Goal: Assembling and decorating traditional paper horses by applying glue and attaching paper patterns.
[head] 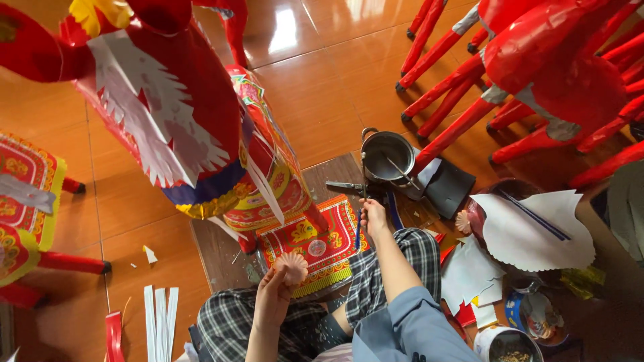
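- Large red paper horse figure (168, 100) with white fringed paper cut-outs and a patterned red-and-gold saddle cloth stands at upper left, over a dark wooden board (221, 255) on the floor.
- Group of further red paper horse figures (537, 67) fills the upper right; their thin red legs reach down to the floor close to the pot.
- Glossy orange-brown tiled floor (322, 87) covers the room and reflects light at top centre.
- Flat red-and-gold patterned paper panel with yellow fringe (315, 245) lies on the board, just in front of the person's knees.
- White scalloped paper sheet (530, 234) lies at right, with more white paper scraps beside it.
- Round grey metal pot (388, 155) stands at the far edge of the board; a thin stick leans inside it, and whatever else it holds cannot be made out.
- Two small round tins (506, 342) stand at lower right; the nearer one holds something dark and grainy.
- Strips of white paper (161, 322) lie on the floor at lower left.
- Left hand (275, 295) is raised, fingers pinching a small pink pleated paper rosette (292, 267) from below.
- Right hand (373, 216) reaches forward to the black scissors (352, 188) lying beside the pot; whether its fingers have closed on them cannot be told.
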